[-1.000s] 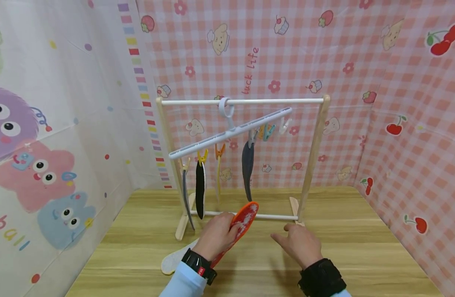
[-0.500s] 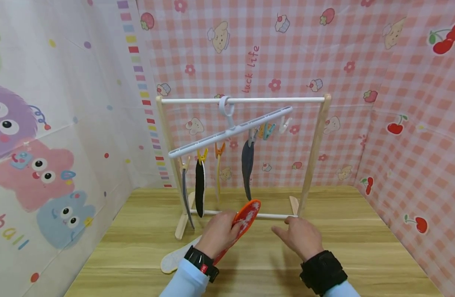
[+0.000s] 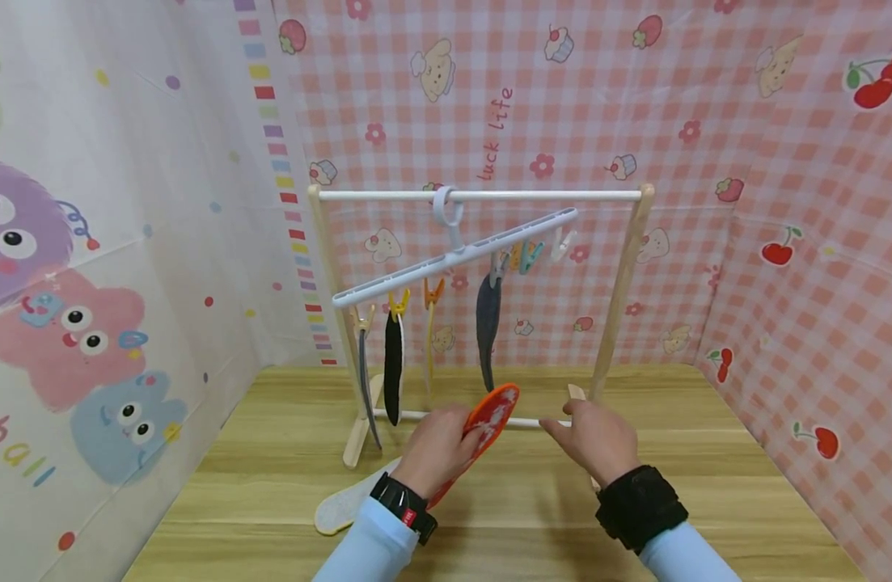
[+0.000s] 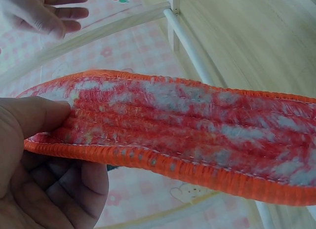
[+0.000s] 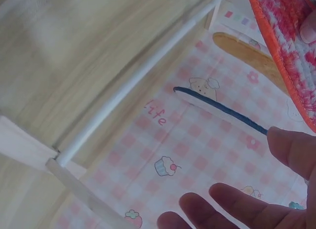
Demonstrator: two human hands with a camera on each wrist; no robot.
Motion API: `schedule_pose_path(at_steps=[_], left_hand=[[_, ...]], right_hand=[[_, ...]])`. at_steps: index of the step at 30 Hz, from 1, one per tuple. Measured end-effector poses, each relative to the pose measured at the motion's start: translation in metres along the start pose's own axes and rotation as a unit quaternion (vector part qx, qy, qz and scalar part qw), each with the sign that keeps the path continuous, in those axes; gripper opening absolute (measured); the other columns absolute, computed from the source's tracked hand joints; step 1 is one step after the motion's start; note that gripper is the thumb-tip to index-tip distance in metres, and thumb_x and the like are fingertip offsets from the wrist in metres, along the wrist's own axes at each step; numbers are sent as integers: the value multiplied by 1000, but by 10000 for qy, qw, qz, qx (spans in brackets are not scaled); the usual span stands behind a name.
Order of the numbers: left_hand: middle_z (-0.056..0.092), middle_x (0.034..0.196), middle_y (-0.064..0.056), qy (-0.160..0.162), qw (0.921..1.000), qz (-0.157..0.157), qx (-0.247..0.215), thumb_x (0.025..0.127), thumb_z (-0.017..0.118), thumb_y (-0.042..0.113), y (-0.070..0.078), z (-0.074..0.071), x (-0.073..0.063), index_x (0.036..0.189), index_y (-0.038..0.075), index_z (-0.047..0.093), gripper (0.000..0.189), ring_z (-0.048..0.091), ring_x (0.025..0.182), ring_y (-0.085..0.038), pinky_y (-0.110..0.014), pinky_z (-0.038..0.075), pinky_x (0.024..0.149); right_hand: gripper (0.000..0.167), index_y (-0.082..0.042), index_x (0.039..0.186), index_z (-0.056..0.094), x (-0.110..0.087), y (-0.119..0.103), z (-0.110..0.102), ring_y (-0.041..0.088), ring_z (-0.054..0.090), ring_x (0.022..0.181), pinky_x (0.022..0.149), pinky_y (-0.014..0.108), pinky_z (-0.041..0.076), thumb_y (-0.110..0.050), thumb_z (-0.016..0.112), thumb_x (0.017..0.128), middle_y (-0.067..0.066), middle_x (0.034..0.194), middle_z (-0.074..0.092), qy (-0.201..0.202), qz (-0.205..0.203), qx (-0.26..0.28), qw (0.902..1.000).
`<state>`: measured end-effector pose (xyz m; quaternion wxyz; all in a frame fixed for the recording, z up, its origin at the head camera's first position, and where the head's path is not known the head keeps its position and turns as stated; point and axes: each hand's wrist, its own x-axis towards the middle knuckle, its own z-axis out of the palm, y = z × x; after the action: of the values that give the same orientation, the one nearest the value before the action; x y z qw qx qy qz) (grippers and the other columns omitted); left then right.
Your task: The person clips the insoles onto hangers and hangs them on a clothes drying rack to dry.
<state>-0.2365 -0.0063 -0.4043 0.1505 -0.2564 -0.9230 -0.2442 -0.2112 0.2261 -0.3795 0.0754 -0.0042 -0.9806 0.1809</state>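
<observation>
I read the left hand as pinching the red-and-white fleecy insole near one end, thumb on the fleece and fingers beneath. The insole is held tilted above the wooden table, in front of the drying rack. The right hand holds nothing; its fingers are extended and spread, with the thumb apart. The clip hanger hooks over the rack's top rail, its left end lower. From its clips hang a black insole, a dark grey insole and, further left, a grey strip, seen edge-on and probably another insole. I locate a pale grey insole on the table, partly covered by the left forearm.
</observation>
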Motion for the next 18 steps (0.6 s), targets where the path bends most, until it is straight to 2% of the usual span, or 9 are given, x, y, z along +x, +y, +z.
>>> schedule_pose_path(at_steps=[7, 11, 18], left_hand=[[67, 82, -1, 107, 9999, 18, -127, 91, 69, 19, 1, 0, 5, 86, 9, 69, 11, 59, 67, -10, -28, 49, 61], [67, 84, 0, 45, 9997, -29, -242, 92, 69, 19, 1, -1, 9, 89, 8, 69, 11, 59, 68, -10, -27, 50, 62], [66, 79, 2, -102, 9983, -230, -532, 91, 68, 19, 3, -3, 14, 88, 9, 69, 10, 56, 61, -7, -23, 47, 54]], right_hand=[[50, 1, 114, 71, 7, -2, -11, 36, 68, 85, 65, 47, 53, -44, 65, 92, 21, 108, 70, 251, -84, 100, 9996], [51, 1, 117, 70, 12, -6, -17, 36, 67, 85, 60, 43, 52, -44, 64, 93, 22, 108, 70, 300, -111, 25, 9995], [51, 1, 115, 71, 18, -12, -26, 31, 67, 77, 51, 37, 48, -44, 64, 93, 21, 101, 71, 362, -210, -70, 9991]])
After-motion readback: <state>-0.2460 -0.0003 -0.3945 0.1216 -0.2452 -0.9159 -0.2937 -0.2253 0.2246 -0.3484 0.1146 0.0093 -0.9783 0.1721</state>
